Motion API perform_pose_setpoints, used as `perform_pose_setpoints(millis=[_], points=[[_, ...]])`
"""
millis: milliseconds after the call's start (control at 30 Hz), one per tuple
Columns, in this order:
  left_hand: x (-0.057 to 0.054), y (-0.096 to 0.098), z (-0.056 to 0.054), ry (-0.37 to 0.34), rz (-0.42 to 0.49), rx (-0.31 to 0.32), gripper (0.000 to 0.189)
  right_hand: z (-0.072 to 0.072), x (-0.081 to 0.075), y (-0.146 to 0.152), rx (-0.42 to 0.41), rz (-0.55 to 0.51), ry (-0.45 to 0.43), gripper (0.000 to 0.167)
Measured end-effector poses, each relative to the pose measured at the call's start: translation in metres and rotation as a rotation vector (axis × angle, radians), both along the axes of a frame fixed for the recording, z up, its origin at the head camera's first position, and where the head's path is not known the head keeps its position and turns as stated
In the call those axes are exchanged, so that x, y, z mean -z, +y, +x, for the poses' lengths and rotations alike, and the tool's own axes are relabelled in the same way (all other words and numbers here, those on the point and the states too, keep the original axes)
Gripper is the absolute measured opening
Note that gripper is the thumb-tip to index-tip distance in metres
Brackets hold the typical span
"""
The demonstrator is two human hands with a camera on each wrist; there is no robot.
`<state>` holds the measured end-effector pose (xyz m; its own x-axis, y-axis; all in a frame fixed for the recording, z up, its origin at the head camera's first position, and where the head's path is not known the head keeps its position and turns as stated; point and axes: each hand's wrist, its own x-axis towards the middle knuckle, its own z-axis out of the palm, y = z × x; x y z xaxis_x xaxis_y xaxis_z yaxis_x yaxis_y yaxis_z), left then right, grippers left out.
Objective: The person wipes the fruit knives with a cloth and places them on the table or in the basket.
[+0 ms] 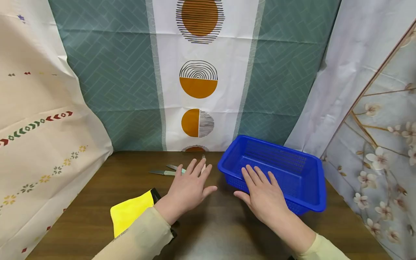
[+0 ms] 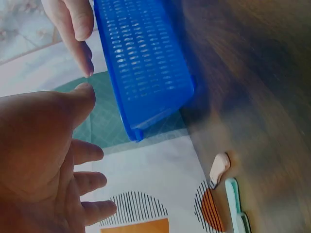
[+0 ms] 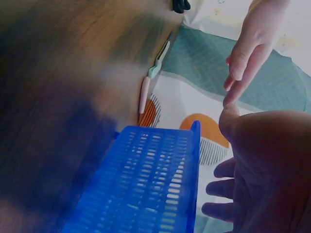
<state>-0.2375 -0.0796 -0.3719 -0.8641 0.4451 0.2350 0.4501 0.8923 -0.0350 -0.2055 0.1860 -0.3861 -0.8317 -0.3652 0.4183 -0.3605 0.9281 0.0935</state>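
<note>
In the head view my left hand (image 1: 188,187) hovers above the table with fingers spread and nothing in its grasp. Just beyond its fingertips lie small knives: one with a pale green handle (image 1: 169,173), one with a mint handle (image 2: 233,194), and one with a pink handle (image 3: 144,94); the hand partly covers them. My right hand (image 1: 264,195), fingers straight, is held in front of the blue plastic basket (image 1: 273,141) and overlaps its near wall in the head view. No grip on the basket shows. The basket looks bare inside.
A yellow cloth (image 1: 130,213) with a black part (image 1: 155,195) lies left of my left forearm, which partly hides it. Patterned fabric (image 1: 201,90) hangs behind the brown wooden table (image 1: 130,166), with more drapes along both sides.
</note>
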Motion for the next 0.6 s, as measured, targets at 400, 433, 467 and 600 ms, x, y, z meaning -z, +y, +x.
perform_pose_setpoints(millis=[400, 433, 467, 600], points=[[0.004, 0.030, -0.016, -0.013, 0.000, 0.058, 0.077, 0.007, 0.012, 0.018, 0.027, -0.001, 0.003, 0.078], [0.005, 0.033, -0.018, -0.017, -0.004, 0.065, 0.077, 0.008, 0.012, 0.019, 0.027, -0.002, 0.002, 0.079], [0.005, 0.036, -0.019, -0.022, -0.006, 0.072, 0.077, 0.008, 0.013, 0.019, 0.028, -0.002, 0.002, 0.079], [0.010, 0.044, -0.024, -0.014, -0.033, 0.095, 0.078, 0.010, 0.016, 0.021, 0.036, -0.003, -0.009, 0.079]])
